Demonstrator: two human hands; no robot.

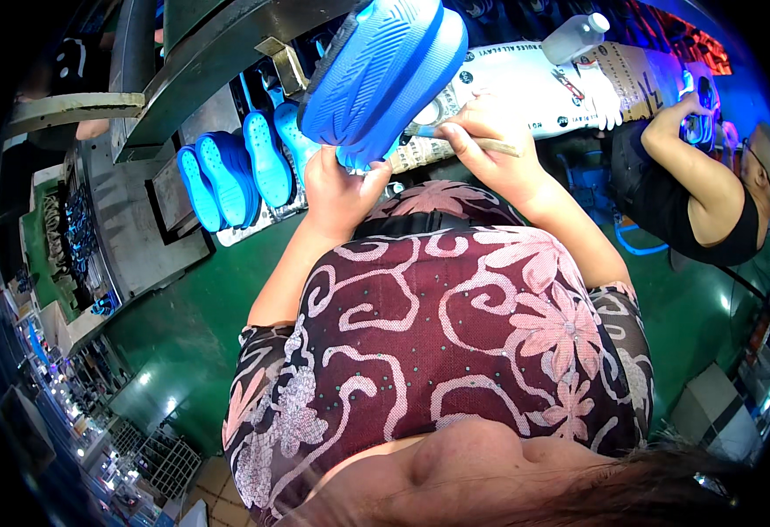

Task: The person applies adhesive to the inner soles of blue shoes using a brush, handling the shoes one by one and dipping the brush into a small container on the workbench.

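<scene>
My left hand [339,189] is closed at the lower end of a bright blue shoe sole [385,79] with ridged sides. Its fingertips are partly hidden behind the blue edge, and the thumb lies along the near side. Between my right thumb and fingers is a brush [497,145] with a light wooden handle. My right hand [503,158] points the brush's head left, close beside the sole. Just beyond the brush head sits a round, pale container [433,111], partly covered by the sole.
Several blue soles [227,180] lie in a row at the left, beside a metal machine frame [192,66]. A white bottle [575,38] stands on the paper-covered bench [512,83], near white gloves [609,101]. At the right, a co-worker [710,176] handles a blue item.
</scene>
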